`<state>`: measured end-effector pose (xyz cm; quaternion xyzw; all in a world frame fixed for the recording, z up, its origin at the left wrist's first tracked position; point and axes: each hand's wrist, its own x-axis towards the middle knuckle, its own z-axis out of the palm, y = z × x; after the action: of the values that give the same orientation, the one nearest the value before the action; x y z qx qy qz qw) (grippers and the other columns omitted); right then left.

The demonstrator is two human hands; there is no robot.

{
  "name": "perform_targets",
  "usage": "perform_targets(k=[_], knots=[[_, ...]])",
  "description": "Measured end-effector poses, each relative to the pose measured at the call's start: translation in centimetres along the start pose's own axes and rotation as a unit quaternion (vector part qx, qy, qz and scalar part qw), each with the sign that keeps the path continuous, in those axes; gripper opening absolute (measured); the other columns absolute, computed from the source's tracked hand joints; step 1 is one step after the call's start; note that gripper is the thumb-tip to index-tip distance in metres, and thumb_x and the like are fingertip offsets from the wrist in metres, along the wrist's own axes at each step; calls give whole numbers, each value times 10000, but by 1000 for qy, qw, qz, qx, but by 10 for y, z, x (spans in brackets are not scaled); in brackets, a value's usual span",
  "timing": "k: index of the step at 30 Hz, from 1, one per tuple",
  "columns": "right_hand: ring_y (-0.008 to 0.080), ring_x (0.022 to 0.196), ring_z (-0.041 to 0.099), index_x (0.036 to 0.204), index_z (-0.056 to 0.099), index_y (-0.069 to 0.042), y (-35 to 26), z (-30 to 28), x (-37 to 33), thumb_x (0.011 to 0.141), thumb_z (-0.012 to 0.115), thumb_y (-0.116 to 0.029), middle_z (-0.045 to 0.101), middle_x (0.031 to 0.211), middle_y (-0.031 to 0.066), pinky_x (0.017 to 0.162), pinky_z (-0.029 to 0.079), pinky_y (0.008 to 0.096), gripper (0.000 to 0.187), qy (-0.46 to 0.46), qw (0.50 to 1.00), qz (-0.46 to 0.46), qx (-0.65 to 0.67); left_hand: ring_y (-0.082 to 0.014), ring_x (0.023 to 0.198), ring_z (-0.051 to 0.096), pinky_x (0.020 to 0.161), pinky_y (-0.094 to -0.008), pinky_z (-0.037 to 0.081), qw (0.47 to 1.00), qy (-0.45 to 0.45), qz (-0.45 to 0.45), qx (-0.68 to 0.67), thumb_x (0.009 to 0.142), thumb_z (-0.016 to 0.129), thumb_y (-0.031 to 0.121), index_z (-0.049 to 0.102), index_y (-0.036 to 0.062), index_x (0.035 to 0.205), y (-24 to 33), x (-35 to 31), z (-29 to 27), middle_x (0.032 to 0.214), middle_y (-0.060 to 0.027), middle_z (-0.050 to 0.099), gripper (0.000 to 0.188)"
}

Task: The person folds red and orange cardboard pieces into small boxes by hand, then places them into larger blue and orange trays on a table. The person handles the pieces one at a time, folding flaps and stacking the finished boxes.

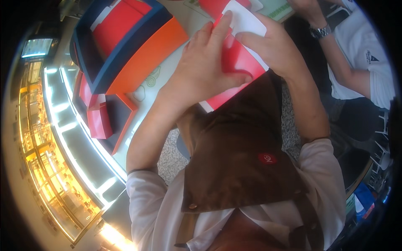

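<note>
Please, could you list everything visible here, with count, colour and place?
Card piece: 1, red and white, in both hands
Large box: 1, blue and orange, upper left
Contents: count unclear, red, inside box
Open container: 1, dark and orange, below box
Small carton: 1, red, in container
Blurred item: 1, red, top centre
Table: 1, pale with green print, top
Co-worker: 1, white shirt, upper right
Wristwatch: 1, silver, co-worker's wrist
Shelving: count unclear, yellow-lit, left
Chairs: several, white, right edge
Apron: 1, brown, person's front
Left hand: 1, bare, on card piece
Right hand: 1, bare, gripping card piece
</note>
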<state>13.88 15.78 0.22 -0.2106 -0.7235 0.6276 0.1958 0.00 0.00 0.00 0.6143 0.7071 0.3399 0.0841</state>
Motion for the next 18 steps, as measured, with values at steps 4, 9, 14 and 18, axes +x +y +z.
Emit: perform_targets(k=[4, 9, 14, 18], knots=[[117, 956, 684, 1285, 644, 26, 7, -1, 2, 935, 671, -73, 719, 1096, 71, 831, 547, 263, 365, -4, 1000, -15, 18, -407, 1376, 553, 1065, -433, 538, 998, -24, -31, -55, 954, 779, 326, 495, 194, 1526, -8, 4, -12, 1600, -183, 451, 652], [226, 975, 721, 1255, 643, 23, -6, -1, -3, 942, 605, -108, 726, 1072, 151, 848, 578, 350, 341, -32, 996, -45, -64, -458, 1294, 575, 1066, -484, 509, 998, -8, 64, 24, 921, 771, 237, 663, 187, 1340, -15, 12, -22, 1490, -288, 500, 435], [143, 970, 678, 1274, 634, 34, -12, -10, -3, 935, 615, -61, 711, 1083, 91, 840, 549, 301, 353, -57, 998, -25, -18, -459, 1354, 515, 1109, -495, 466, 988, -73, 103, 89, 907, 778, 236, 677, 165, 1296, -9, 23, -34, 1499, -288, 489, 408], [91, 994, 633, 1295, 623, 30, -2, -4, -5, 933, 603, -21, 689, 1120, 44, 857, 529, 272, 366, -58, 997, -47, -10, -460, 1368, 532, 1074, -474, 522, 975, -108, 123, 150, 887, 835, 321, 688, 152, 1239, -4, 26, -38, 1590, -233, 419, 417]])
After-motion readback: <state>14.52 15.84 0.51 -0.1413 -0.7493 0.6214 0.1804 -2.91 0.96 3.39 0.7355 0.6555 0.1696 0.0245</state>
